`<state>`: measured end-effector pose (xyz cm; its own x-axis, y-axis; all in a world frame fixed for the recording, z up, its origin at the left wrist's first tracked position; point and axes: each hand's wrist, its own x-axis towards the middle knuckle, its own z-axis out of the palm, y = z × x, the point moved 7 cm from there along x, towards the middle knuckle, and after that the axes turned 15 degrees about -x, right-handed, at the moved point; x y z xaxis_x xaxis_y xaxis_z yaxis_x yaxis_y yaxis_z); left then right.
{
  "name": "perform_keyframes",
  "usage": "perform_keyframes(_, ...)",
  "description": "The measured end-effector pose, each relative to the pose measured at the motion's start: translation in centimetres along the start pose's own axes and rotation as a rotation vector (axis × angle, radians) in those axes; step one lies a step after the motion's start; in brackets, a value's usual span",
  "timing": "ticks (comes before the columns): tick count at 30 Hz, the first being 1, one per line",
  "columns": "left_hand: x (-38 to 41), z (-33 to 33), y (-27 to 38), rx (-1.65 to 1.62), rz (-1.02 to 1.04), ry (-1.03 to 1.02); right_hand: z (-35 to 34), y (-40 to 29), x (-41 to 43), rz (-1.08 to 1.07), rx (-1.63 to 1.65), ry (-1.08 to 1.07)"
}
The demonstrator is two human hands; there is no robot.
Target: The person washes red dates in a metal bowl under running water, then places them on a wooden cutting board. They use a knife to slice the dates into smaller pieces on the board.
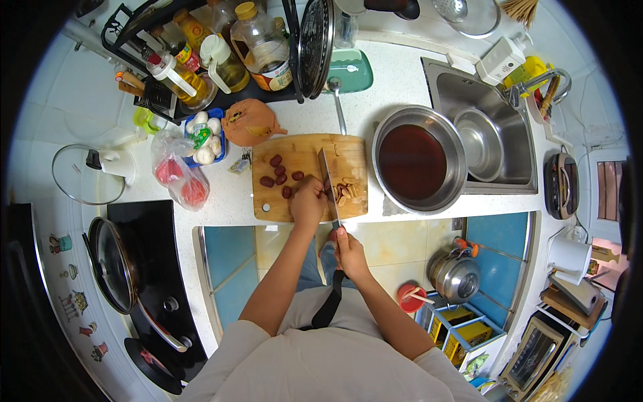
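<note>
My right hand (351, 255) grips the handle of a kitchen knife (329, 188), its blade pointing away from me over the wooden cutting board (306, 145). Against the left side of the blade, my left hand (308, 201) curls its fingers on a dark red jujube, mostly hidden by fingers and blade. Several whole jujubes (280, 171) lie loose on the board to the left of that hand. Right of the blade is a small heap of light brown cut pieces (346, 191).
A steel pot of dark red liquid (412, 161) stands right of the board, beside the sink (517, 125). A spoon (338, 108) lies behind. At left are packed white mushrooms (203, 138), bagged red produce (183, 178), a brown-orange lidded pot (251, 122) and a cooktop (150, 261).
</note>
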<state>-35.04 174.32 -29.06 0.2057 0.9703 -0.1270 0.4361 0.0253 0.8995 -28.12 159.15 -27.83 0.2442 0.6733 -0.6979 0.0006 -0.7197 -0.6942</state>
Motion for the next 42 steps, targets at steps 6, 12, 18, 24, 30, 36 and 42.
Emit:
perform_keyframes(6, 0.9, 0.7, 2.5, 0.418, 0.172, -0.025, -0.2, 1.2, -1.1, 0.031, 0.180, -0.037)
perform_keyframes(12, 6.4, 2.1, 4.8, 0.605, 0.243, -0.064, 0.4, 1.8, -1.4, 0.057, 0.302, -0.059)
perform_keyframes(18, 9.6, 0.5, 5.5, 0.463, 0.328, -0.055, 0.4, 1.5, -1.4, 0.034, 0.288, -0.069)
perform_keyframes(24, 6.4, -3.6, 4.0, 0.318, 0.199, -0.169, 0.1, 1.8, -1.3, 0.043, 0.310, -0.067)
perform_keyframes(30, 3.4, -2.9, 1.6, 0.387, 0.192, -0.215, 0.0, 1.5, -1.3, 0.031, 0.245, -0.100)
perform_keyframes(36, 1.1, -1.6, 0.7, 0.072, 0.096, -0.061, -1.1, 0.1, -2.4, 0.038, 0.167, -0.108)
perform_keyframes(42, 0.1, -0.9, -1.3, -0.292, -0.125, 0.021, -1.6, -0.4, -3.0, 0.029, 0.022, -0.112)
